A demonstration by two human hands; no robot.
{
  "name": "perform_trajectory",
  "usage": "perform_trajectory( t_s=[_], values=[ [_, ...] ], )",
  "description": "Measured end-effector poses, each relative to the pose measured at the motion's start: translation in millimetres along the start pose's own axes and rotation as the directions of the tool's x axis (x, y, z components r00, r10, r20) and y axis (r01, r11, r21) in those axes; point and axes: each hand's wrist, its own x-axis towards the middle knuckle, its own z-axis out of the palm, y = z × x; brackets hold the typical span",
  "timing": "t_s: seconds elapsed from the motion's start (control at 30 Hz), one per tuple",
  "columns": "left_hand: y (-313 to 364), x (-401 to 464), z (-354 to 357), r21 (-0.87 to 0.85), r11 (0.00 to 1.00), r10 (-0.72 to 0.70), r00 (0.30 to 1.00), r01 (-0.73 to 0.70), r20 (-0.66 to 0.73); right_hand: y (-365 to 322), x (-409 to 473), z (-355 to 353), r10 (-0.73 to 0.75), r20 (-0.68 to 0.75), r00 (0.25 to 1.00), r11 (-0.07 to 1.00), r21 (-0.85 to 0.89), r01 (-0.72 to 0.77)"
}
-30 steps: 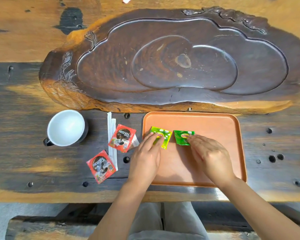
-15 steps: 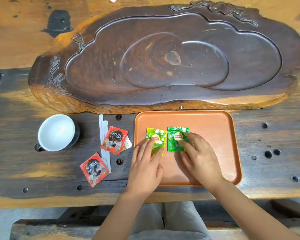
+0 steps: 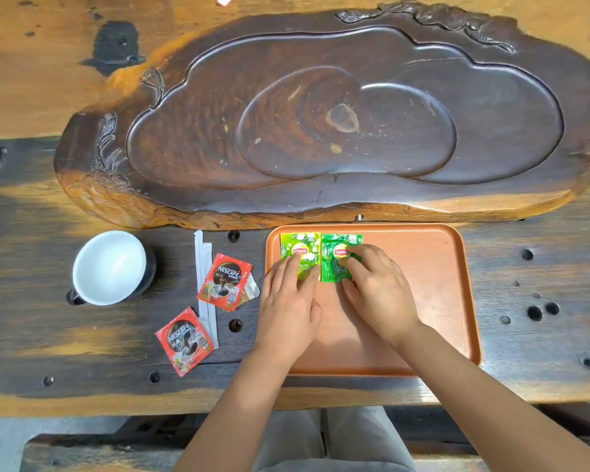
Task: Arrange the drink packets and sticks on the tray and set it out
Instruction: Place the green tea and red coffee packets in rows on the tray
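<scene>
Two green tea packets lie side by side in the far left corner of the orange tray [image 3: 433, 267]. My left hand [image 3: 288, 304] presses flat on the lighter packet [image 3: 298, 245]. The fingertips of my right hand [image 3: 377, 287] rest on the darker packet [image 3: 338, 248]. Left of the tray, on the table, lie two red coffee packets [image 3: 225, 281] [image 3: 184, 338], white paper-wrapped sticks [image 3: 203, 267] and a small pale packet [image 3: 251, 291] partly under the upper red one.
A white cup [image 3: 111, 267] stands at the left on the dark wooden table. A large carved wooden tea board [image 3: 321, 124] fills the space just behind the tray. The tray's right half is bare. The table's front edge runs close below the tray.
Both hands slid the two green packets toward the tray's far left corner and squared them up side by side. The view also shifted slightly.
</scene>
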Motion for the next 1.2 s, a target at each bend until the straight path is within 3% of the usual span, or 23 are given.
perform_trajectory(
  t_s=[0.83,0.97,1.1,1.2],
  values=[
    [2,2,-2,-0.058,0.997,-0.053,0.999,0.052,-0.008,1,8,-6,0.02,0.062,0.998,1.0,0.003,-0.02],
    [3,-1,-16,-0.077,0.996,-0.055,0.997,0.05,-0.061,-1,10,-11,0.009,0.036,0.999,1.0,0.007,-0.01],
    [-15,-16,-38,-0.218,0.966,-0.182,0.967,0.143,-0.175,-14,10,-22,-0.027,-0.09,0.996,0.999,0.032,0.03],
    [-48,-37,-53,-0.224,0.943,-0.298,0.926,0.248,-0.232,-35,12,-22,-0.079,-0.113,0.99,0.996,0.042,0.084]
  ],
)
